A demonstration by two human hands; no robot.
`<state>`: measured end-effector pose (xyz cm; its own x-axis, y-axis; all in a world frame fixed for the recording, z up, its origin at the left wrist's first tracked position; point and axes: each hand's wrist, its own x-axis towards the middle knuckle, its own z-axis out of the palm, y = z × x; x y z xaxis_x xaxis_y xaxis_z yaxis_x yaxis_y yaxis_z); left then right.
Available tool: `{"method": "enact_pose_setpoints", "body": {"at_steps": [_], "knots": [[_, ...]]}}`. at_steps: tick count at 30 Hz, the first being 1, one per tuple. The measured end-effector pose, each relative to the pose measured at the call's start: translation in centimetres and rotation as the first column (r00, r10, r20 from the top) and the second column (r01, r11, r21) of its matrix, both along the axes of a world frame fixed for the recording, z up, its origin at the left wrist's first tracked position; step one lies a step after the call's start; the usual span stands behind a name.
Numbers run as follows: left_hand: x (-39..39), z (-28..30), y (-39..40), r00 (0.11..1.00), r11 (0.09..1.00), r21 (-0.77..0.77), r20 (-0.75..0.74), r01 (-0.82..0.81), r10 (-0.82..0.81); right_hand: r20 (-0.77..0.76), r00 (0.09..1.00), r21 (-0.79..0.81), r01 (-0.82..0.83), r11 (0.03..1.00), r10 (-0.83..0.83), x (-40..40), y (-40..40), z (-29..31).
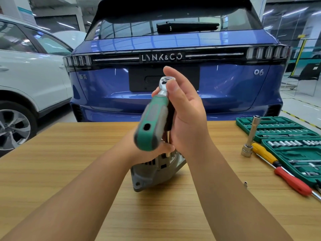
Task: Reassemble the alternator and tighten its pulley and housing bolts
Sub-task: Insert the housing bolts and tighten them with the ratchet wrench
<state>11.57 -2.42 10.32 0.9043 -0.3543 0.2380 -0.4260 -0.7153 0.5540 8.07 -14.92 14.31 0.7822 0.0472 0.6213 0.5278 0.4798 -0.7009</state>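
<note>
The grey alternator [152, 173] stands tilted on the wooden table [69, 153], near the middle. My left hand [149, 150] grips its top from the left. My right hand [184, 108] is raised above it and holds a ratchet wrench [152, 122] near its chrome head, fingers partly stretched. The ratchet's green and grey handle points back toward me. Between my hands, a black part and a thin metal shaft [167, 146] run down into the alternator; where they join the ratchet is hidden.
An open green socket set case [278, 129] lies at the table's right edge. Beside it are a long chrome socket bar [251, 136], a yellow screwdriver [265, 153], a red screwdriver [293, 181] and a small loose bit [245, 184]. A blue car [173, 94] is parked behind the table.
</note>
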Motion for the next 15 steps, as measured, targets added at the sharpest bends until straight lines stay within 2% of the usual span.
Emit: {"method": "enact_pose_setpoints", "body": {"at_steps": [5, 8, 11, 15], "knots": [[-1.5, 1.6, -0.9, 0.997, 0.993, 0.093, -0.016, 0.072, -0.071, -0.119, 0.976, -0.002, 0.185, 0.983, -0.184, -0.1, -0.4, 0.4], [-1.7, 1.8, -0.8, 0.999, 0.994, 0.093, -0.023, 0.05, -0.048, -0.149, 0.984, -0.013, 0.096, 0.995, -0.097, 0.2, -0.6, 0.5], [-1.8, 1.9, -0.7, 1.0, 0.997, 0.07, -0.025, 0.02, -0.018, -0.062, 0.998, 0.027, -0.012, 1.0, 0.013, 0.3, -0.4, 0.4], [-2.0, 1.9, -0.7, 0.998, 0.997, 0.053, -0.028, 0.055, -0.054, 0.139, 0.978, 0.025, 0.154, 0.988, -0.156, 0.4, 0.2, -0.2]]}}
